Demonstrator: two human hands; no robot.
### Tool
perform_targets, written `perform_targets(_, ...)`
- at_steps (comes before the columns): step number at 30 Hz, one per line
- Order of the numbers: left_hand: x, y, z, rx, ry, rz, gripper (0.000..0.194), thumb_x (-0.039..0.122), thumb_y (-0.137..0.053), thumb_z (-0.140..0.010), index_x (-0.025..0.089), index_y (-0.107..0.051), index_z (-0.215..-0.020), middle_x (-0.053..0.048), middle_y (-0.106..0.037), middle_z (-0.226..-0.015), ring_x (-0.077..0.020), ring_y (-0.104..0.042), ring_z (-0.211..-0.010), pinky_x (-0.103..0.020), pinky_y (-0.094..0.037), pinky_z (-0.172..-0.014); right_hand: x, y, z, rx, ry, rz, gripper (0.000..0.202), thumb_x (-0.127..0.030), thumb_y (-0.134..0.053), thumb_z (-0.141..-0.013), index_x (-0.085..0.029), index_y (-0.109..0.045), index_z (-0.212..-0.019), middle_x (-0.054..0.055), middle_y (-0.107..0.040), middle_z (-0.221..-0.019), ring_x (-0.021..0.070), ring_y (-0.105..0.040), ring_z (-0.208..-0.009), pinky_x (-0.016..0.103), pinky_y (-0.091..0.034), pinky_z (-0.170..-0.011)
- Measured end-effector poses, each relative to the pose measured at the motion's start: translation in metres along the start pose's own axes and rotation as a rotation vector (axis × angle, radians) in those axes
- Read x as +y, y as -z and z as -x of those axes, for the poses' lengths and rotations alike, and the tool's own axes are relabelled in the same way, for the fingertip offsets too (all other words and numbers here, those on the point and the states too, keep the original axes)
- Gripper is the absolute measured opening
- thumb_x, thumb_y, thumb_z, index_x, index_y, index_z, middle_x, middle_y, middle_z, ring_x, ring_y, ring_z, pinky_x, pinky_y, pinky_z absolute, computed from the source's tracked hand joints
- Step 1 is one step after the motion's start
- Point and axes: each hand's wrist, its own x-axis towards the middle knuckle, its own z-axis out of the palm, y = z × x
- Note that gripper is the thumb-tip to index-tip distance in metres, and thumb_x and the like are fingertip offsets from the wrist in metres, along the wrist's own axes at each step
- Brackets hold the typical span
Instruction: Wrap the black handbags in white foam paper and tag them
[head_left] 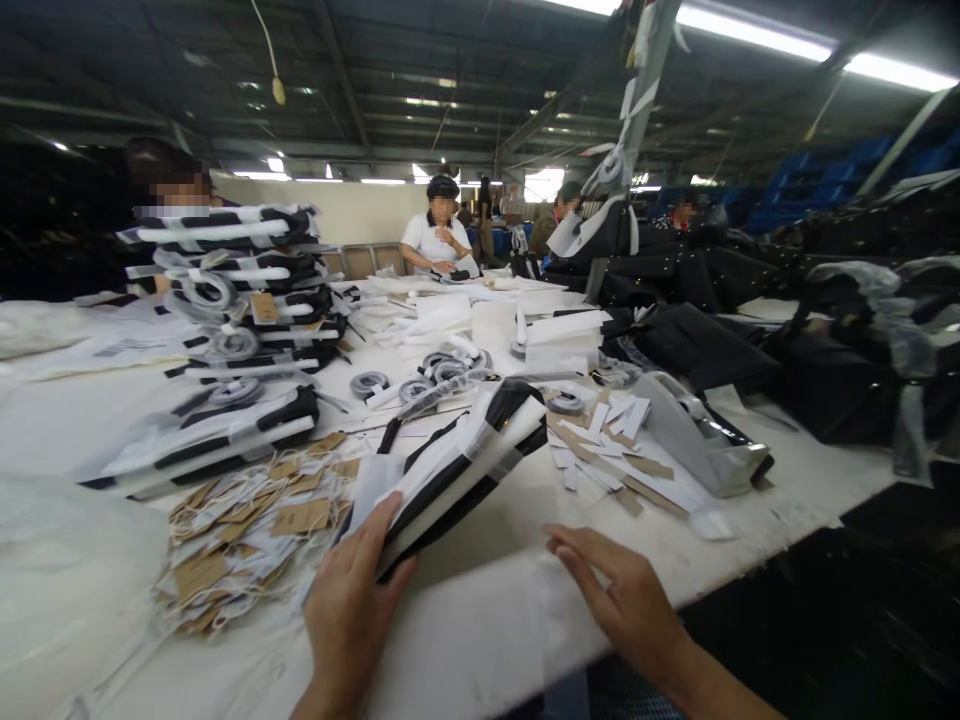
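My left hand (356, 595) grips the near end of a folded black bag bundle (472, 460) wrapped with white sheets and clear tape. The bundle is tilted, its far end raised to the upper right over the white table (480, 620). My right hand (611, 590) hovers over the table's front edge, right of the bundle and not touching it. Its thumb and fingers are a little apart, with nothing seen between them. Left of my left hand lies a heap of brown and white tags (262, 530) with strings.
A tall stack of wrapped black bundles (255, 290) stands at the left. Grey strap coils (442, 375) lie mid-table, paper strips (615, 450) to the right. Black bags (690, 345) pile up at the right. A person in a white shirt (435, 235) is across the table.
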Motion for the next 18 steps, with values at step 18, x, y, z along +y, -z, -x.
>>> perform_targets(18, 0.002, 0.003, -0.003, 0.054, -0.064, 0.015, 0.05, 0.025, -0.055, -0.092, 0.023, -0.048, -0.141, -0.006, -0.071, -0.122, -0.0241, -0.07, -0.099, -0.032, -0.051, -0.086, 0.027, -0.041, -0.095, -0.558, 0.255, -0.363, 0.041, -0.046, -0.043, -0.103, -0.02, -0.074, -0.112, 0.006, -0.071, -0.122, 0.0269, -0.058, -0.124, 0.043, -0.038, -0.115)
